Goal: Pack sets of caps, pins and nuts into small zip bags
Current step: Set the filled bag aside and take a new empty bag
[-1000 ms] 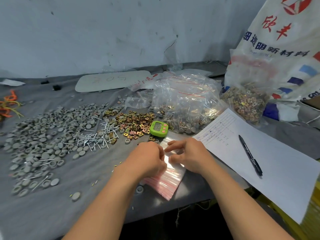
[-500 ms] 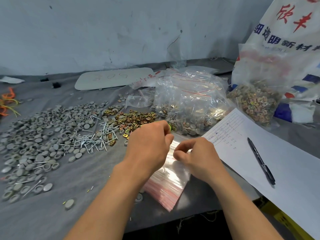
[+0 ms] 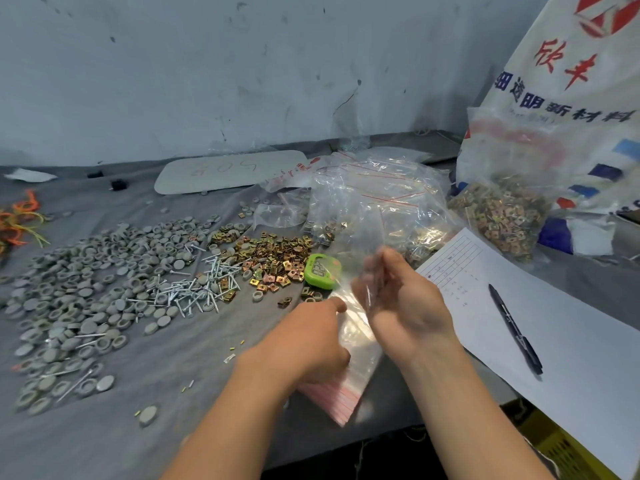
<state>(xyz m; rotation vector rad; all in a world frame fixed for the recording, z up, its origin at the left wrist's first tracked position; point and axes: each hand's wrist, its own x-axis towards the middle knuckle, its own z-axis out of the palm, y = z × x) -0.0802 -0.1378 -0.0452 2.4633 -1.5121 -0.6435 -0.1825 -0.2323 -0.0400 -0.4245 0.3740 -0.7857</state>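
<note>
Motion blur smears the right hand's [image 3: 401, 306] fingers [image 3: 381, 271] and a clear film [image 3: 360, 289] against them, so its grip cannot be made out. The left hand [image 3: 304, 344] covers much of the zip bag stack [image 3: 346, 400], and its curled fingers are hidden beneath. The timer's [image 3: 322, 271] display and the sheet's [image 3: 571, 341] writing are unreadable. The printed sack [image 3: 571, 81] runs off the top and right edges.

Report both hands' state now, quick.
Left hand: index finger out over the bag stack; grip cannot be told.
Right hand: pinching a clear zip bag, blurred.
</note>
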